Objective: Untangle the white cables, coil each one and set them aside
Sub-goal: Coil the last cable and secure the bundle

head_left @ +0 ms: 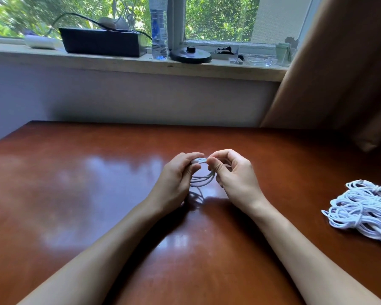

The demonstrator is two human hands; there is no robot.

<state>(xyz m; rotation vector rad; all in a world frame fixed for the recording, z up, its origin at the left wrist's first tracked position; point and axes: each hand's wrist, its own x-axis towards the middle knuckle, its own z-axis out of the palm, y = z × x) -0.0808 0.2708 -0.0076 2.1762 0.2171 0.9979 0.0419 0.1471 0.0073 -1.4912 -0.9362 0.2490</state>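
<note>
A small coil of white cable hangs between both hands just above the middle of the brown table. My left hand grips the coil's left side, with a white plug end showing at its fingertips. My right hand pinches the top of the coil between thumb and forefinger. The two hands almost touch at the top. At the table's right edge lies a pile of coiled white cables, apart from both hands.
A brown curtain hangs at the right. The window sill behind the table holds a black box, a water bottle, a black round base and small clear items. A wall stands behind the table's far edge.
</note>
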